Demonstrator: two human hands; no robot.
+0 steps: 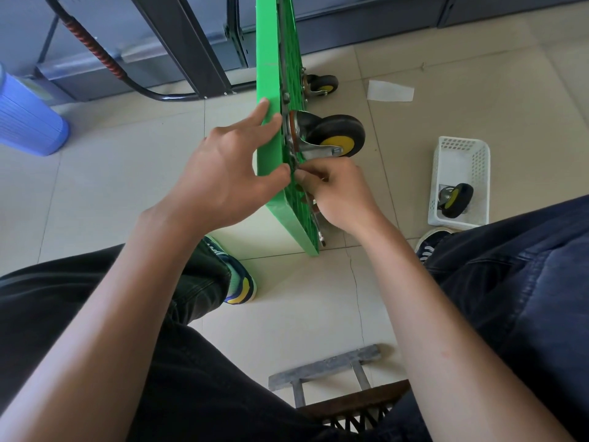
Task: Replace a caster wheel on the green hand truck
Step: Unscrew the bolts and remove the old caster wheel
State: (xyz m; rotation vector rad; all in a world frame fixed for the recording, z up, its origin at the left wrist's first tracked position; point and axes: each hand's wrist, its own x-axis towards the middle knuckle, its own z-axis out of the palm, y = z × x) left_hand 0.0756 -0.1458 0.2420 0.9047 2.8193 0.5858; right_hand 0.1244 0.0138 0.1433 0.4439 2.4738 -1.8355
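Your left hand (223,173) lay on the smooth face of the green hand truck (271,148), which stood on edge on the tiled floor, fingers spread and thumb hooked over its rim. Your right hand (338,193) pinched something small, too hidden to name, at the mounting plate just below the caster wheel (338,135). Well right of those fingers, a spare caster (455,200) lay in a white basket (462,148).

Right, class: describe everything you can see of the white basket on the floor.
The white perforated plastic basket is rectangular and open-topped, with small holes through its walls. It sits upright on the pale floor tiles, right of the green hand truck. One loose black caster wheel with a yellow hub lies inside. Neither hand touches it.
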